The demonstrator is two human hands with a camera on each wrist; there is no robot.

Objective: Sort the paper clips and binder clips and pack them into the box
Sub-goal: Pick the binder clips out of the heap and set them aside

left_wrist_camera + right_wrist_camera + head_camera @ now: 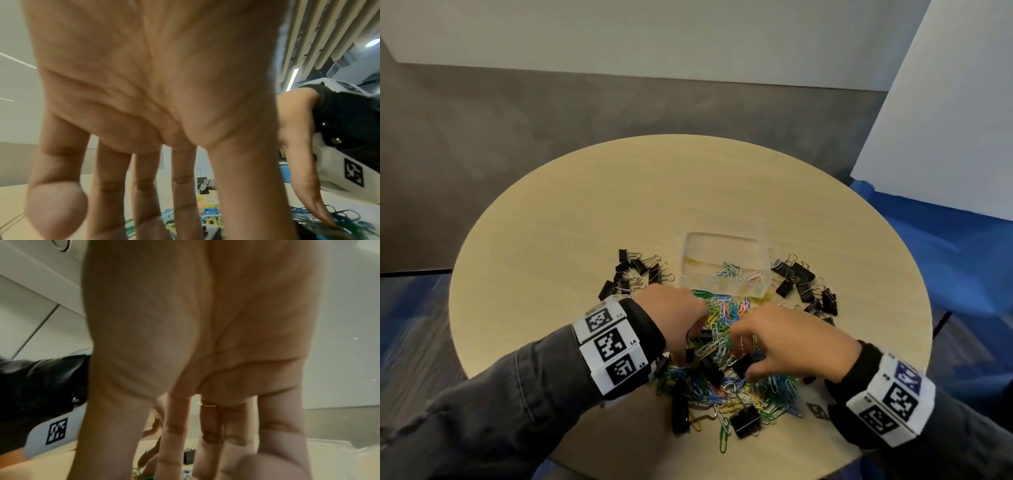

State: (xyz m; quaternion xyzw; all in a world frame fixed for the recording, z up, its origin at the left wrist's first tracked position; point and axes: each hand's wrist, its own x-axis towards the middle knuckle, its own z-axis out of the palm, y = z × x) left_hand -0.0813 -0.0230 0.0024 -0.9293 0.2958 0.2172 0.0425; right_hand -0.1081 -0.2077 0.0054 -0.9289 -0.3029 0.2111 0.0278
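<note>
A heap of coloured paper clips (726, 342) mixed with black binder clips (744, 419) lies near the front of the round table (619, 212). Behind it stands a clear plastic box (726, 240) holding a few paper clips. My left hand (686, 346) reaches into the heap with its straight, spread fingers (148, 219) pointing down. My right hand (743, 359) also reaches in, thumb and fingers on either side of a black binder clip (743, 368). The right wrist view shows its fingers (174, 451) fairly straight, tips hidden. Whether they pinch the clip is unclear.
Separate groups of black binder clips lie left of the box (635, 274) and right of it (804, 284). A white board (945, 120) leans at the right over blue seating (945, 260). Grey floor lies beyond the table's far edge.
</note>
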